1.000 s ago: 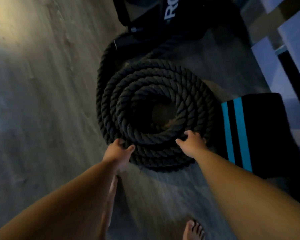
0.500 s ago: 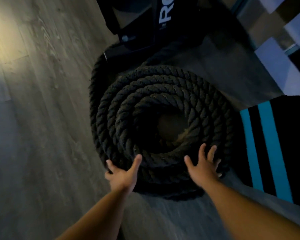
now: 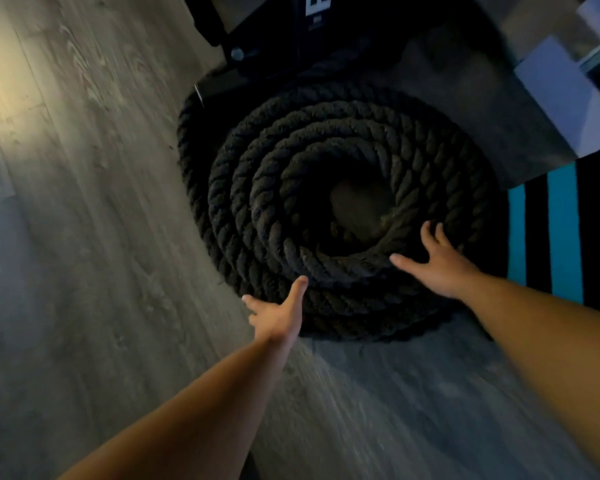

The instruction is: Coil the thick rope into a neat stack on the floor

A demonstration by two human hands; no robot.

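Observation:
A thick black twisted rope (image 3: 257, 188) lies coiled in a round stack of several turns on the grey wood floor (image 3: 84, 237), with bare floor showing in its centre hole. My left hand (image 3: 278, 315) reaches to the coil's near left edge, fingers straight and spread, thumb tip on the rope. My right hand (image 3: 440, 263) lies flat on the near right part of the coil, fingers spread. Neither hand grips anything. One outer loop of rope bulges out to the left at the back.
Black gym equipment with white lettering (image 3: 291, 32) stands right behind the coil. A black mat with turquoise stripes (image 3: 565, 230) lies to the right. White furniture (image 3: 575, 98) stands at the back right. Open floor stretches to the left.
Both hands went from curled on the coil's near edge to flat with spread fingers. The view has moved closer to the coil.

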